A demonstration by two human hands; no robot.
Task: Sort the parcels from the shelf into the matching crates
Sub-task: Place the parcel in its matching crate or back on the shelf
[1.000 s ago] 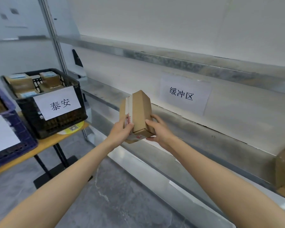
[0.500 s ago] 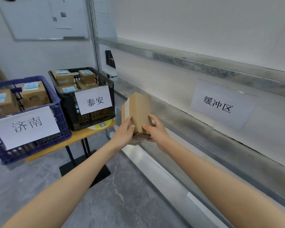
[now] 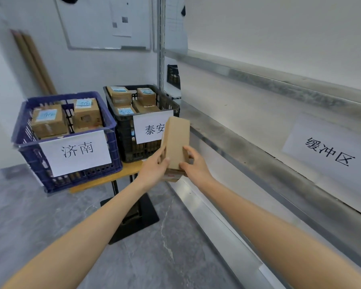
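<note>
Moved: view swung left; the cardboard parcel (image 3: pixel 176 142) now covers the edge of the sign (image 3: pixel 148 126) on the black crate (image 3: pixel 127 147), and the whole blue crate (image 3: pixel 29 159) shows.
Parcel: upright in the air, beside the shelf (image 3: pixel 258 159).
Left hand (image 3: pixel 153 171): fingers curled on its left side.
Right hand (image 3: pixel 194 166): fingers curled on its right side.
Crates: side by side on a small table (image 3: pixel 104 180), boxes (image 3: pixel 47 120) inside.

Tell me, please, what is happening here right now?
A person holds a cardboard parcel upright between the left hand and the right hand, just in front of the metal shelf. On a small table beyond it stand a blue crate and a black crate, each with a paper sign and several boxes inside. The held parcel is in neither crate yet.
</note>
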